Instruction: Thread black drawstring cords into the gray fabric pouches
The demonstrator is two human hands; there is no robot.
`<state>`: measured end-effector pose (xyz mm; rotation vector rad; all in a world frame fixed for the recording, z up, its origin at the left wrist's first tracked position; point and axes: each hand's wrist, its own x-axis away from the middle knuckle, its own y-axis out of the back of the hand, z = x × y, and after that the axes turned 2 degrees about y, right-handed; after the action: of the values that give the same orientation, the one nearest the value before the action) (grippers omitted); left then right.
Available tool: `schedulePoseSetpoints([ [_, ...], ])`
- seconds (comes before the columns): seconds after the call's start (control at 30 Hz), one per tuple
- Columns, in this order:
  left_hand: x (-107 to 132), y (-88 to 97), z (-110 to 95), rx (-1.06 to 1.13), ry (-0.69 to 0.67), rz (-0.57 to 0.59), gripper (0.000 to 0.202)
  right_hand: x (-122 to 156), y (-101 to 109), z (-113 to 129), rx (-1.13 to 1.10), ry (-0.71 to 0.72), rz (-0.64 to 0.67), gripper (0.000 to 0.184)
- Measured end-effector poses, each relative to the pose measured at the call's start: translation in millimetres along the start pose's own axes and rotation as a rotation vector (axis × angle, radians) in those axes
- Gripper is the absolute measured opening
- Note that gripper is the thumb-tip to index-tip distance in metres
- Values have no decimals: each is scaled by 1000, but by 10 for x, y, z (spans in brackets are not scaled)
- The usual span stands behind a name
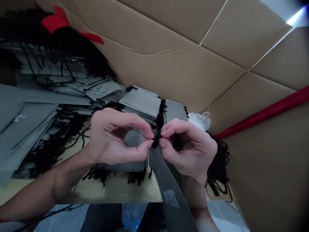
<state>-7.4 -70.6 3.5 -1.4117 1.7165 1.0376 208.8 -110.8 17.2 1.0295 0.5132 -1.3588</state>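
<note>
My left hand (pixel 113 137) and my right hand (pixel 190 146) meet at the middle of the view. Both pinch the black cord (pixel 156 139) at the top edge of a grey paper bag (pixel 169 190), which hangs folded flat and edge-on towards me, with white lettering low on its side. Thumb and forefinger of each hand press together on the cord from either side. A bundle of loose black cords (pixel 218 167) hangs behind my right wrist.
Stacks of flat grey bags (pixel 145 103) with black cord handles lie behind my hands, and more piles (pixel 29 119) spread to the left on a wooden table (pixel 116 190). Brown cardboard walls (pixel 169 48) stand behind and at right, with a red strip (pixel 265 112). A crumpled white plastic piece (pixel 199 120) lies by the stacks.
</note>
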Motion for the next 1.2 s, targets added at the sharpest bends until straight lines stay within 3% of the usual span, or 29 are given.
schedulePoseSetpoints([
  [0.1,-13,33,21,-207,-94,37,16,-14,58,20,125,-31,67,21],
  [0.23,50,81,43,-431,-326,144,15,-41,133,12,319,111,162,16],
  [0.33,101,91,41,-520,-409,175,13,-38,140,2,385,164,194,17],
  [0.5,62,60,21,-445,-332,112,15,-33,76,11,332,145,103,18],
  [0.7,27,-3,1,-289,-223,5,18,-20,-3,33,195,8,10,20],
  [0.93,33,-14,-8,-320,-274,-39,18,5,-56,65,115,-143,-57,20],
  [1.2,101,-4,5,-573,-333,30,20,-22,-33,12,316,15,-40,18],
])
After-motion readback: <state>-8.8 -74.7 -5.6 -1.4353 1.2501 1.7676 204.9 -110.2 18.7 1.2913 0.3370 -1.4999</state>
